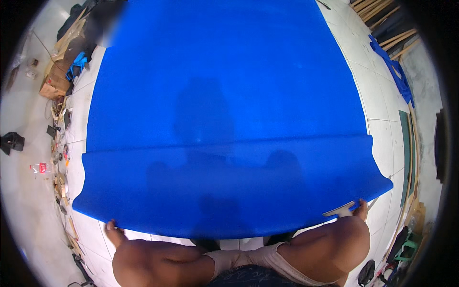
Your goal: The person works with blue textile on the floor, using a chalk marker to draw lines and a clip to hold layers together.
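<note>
Both hands (pixel 114 232) pinch blue sheet (pixel 224 119); brown cartons (pixel 57 79) upper left.

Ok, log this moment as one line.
left hand: on near edge of blue sheet | right hand: at right corner, pale flat tool | sheet: spread on tiled floor

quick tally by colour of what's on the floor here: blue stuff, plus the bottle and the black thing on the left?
Blue: 3 (big blue sheet, blue cloth strip at right, small blue scrap upper left)
Clear with red label: 1 (plastic bottle)
Black: 1 (black object at left)
Total: 5

Left hand and right hand grip the sheet's near edge.
</note>
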A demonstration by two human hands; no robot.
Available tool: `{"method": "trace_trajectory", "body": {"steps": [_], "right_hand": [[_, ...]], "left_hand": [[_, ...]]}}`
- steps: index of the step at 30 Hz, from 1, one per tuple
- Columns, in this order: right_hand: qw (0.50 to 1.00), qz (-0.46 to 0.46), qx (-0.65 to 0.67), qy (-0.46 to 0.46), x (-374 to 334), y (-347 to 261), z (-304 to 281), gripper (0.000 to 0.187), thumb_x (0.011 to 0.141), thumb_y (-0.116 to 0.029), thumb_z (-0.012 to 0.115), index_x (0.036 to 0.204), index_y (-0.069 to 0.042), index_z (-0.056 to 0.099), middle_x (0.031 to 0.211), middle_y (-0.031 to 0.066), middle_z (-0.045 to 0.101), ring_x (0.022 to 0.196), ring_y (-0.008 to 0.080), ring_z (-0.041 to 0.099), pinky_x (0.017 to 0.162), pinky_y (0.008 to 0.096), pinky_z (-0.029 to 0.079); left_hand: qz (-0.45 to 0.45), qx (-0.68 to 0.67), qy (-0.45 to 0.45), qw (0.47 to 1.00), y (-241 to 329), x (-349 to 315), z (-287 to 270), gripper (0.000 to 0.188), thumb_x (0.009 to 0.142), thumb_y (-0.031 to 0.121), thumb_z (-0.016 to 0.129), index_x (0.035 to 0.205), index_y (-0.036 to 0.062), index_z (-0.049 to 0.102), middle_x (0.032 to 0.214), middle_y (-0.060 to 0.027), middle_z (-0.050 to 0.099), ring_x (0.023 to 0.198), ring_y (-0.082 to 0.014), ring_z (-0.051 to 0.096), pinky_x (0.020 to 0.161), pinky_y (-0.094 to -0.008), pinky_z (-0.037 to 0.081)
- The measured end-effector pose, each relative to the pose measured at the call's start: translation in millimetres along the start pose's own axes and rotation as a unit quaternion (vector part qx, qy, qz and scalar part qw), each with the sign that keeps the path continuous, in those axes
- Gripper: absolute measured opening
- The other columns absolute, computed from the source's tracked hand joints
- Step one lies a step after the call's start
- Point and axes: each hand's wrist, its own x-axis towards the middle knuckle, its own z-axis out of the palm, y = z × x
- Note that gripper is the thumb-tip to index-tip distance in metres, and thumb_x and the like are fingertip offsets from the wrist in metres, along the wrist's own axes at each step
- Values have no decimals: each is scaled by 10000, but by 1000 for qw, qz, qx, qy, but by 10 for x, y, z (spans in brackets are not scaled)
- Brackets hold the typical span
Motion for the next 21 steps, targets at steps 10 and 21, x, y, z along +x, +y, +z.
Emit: {"method": "trace_trajectory", "body": {"steps": [10, 21], "right_hand": [[980, -117, -45, -155, 1401, -1159, 2413, 410, 920, -215, 579, 1244, 4, 454, 947, 135, 595, 769, 190, 623, 550, 285, 498], [516, -562, -590, -263, -26, 511, 2532, 682, 816, -445, 648, 1374, -125, 423, 1420, 192, 357, 1329, 399, 306, 1088, 542, 210]], "left_hand": [[128, -122, -150, 973, 1922, 1602, 2574, 890, 808, 62, 710, 1414, 38, 58, 945, -153, 557, 697, -213, 576, 580, -357, 511], [488, 514, -210, 674, 329, -357, 3350, 625, 890, 410, 588, 1409, 113, 402, 1485, -245, 252, 1383, -433, 200, 1111, -570, 123]]}}
